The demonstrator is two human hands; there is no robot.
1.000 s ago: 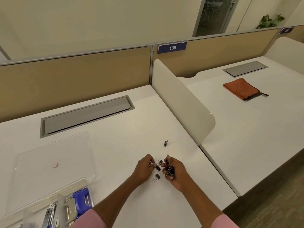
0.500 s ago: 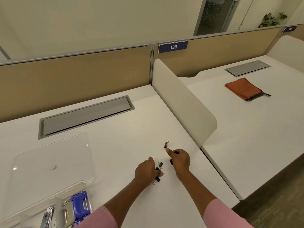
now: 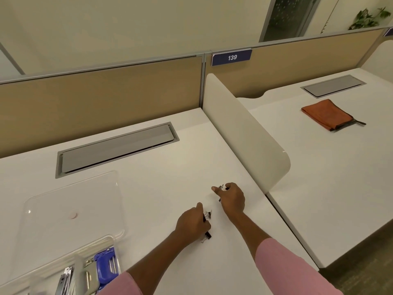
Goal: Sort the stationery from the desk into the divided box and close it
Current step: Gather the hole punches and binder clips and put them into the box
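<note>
On the white desk (image 3: 148, 188), the left hand (image 3: 192, 225) is closed on small black binder clips (image 3: 207, 216). At its one o'clock, the right hand (image 3: 231, 198) pinches another clip (image 3: 221, 186). The clear box (image 3: 102, 248) sits open at eight o'clock.

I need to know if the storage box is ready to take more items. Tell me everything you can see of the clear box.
The clear box sits at the near left of the desk, cut off by the frame's bottom edge. It looks like transparent plastic, with an upright divider wall between compartments. Its lid is open, lying flat on the desk behind it. Inside are a blue stapler and silvery metal tools in neighbouring compartments. Neither hand touches it.
</note>
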